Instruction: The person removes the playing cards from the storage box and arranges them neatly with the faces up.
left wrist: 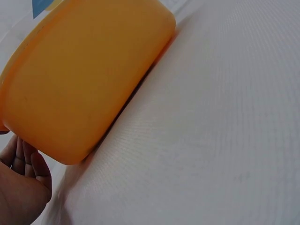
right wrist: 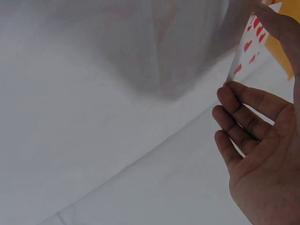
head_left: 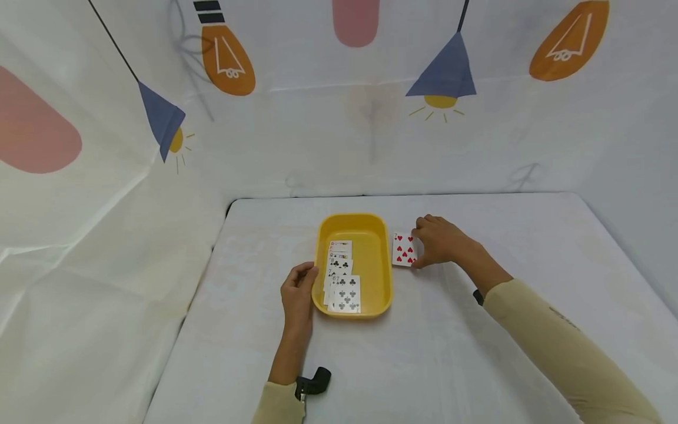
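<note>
My right hand [head_left: 439,240] pinches a playing card [head_left: 404,249] with red hearts, holding it by opposite edges between thumb and fingers, just right of the yellow tray [head_left: 389,265]. In the right wrist view the same card [right wrist: 247,46] stands tilted between thumb and index finger, the other fingers loosely bent. My left hand [head_left: 298,291] grips the tray's left rim, its fingers partly hidden behind the tray wall in the left wrist view. Inside the tray, along its left side, lies an overlapping column of playing cards [head_left: 347,294], face up, with black clubs at the near end.
A white cloth [head_left: 455,353] covers the table under the tray. Behind the table's far edge hangs a white sheet [head_left: 318,141] printed with lamps and bulbs, and another stretch of sheet [head_left: 95,282] runs along the left side. A dark strap [head_left: 313,383] sits on the left wrist.
</note>
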The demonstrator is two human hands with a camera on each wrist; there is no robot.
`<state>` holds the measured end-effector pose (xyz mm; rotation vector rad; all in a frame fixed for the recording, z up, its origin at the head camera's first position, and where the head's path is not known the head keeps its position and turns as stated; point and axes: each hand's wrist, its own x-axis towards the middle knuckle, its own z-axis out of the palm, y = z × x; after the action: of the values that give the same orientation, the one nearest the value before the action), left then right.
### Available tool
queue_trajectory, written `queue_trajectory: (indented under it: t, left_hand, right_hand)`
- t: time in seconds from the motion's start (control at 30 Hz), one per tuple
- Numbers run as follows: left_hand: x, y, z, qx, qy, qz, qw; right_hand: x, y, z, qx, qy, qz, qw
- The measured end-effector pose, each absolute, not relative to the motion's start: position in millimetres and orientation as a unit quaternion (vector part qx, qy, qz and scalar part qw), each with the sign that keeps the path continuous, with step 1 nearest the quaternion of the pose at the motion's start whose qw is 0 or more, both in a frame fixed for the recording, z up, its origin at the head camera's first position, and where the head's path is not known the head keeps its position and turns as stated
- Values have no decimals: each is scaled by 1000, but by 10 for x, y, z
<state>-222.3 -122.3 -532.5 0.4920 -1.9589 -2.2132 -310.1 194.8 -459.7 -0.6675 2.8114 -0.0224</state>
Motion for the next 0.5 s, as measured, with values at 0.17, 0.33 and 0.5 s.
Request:
queue_trajectory:
  t: [0.17,0.33,0.5]
  left_hand:
    - [-2231,-1220,-5328,168,-654,-734,73]
    - [-2231,-1210,-5314,169,-653,-734,71]
    - [-2228,-1221,-5318,171,-652,-735,70]
  right_hand:
    - [-3122,1935,-4655,-228,964,-20,135]
    - [-3140,1914,-4702,-226,964,-19,142]
    - [-3154,1904,-4741,-234,962,-18,141]
